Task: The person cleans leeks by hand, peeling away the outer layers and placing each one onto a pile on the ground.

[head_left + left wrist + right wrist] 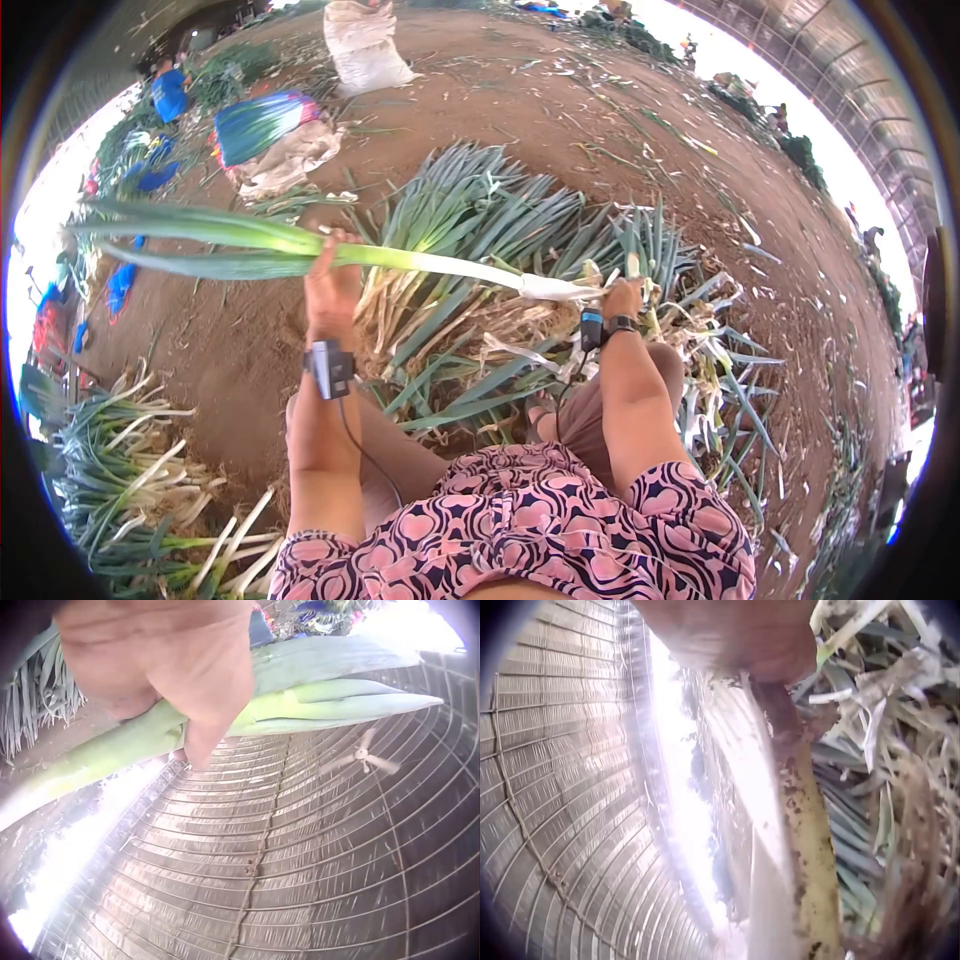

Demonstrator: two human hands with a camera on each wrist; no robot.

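Note:
One long green onion stretches across the front of the body, leaves to the left and white end to the right. My left hand grips it where the leaves begin; in the left wrist view the thumb and fingers of that hand wrap the pale green stalk. At the white end, my right hand holds on, where whitish outer skin looks loose. The right wrist view shows white skin beneath the hand, beside a yellowish, dirt-flecked strip whose kind I cannot tell.
A large heap of green onions lies on the soil just ahead, with peeled scraps at the right. More onions lie at lower left. Farther off are a wrapped bundle and a white sack.

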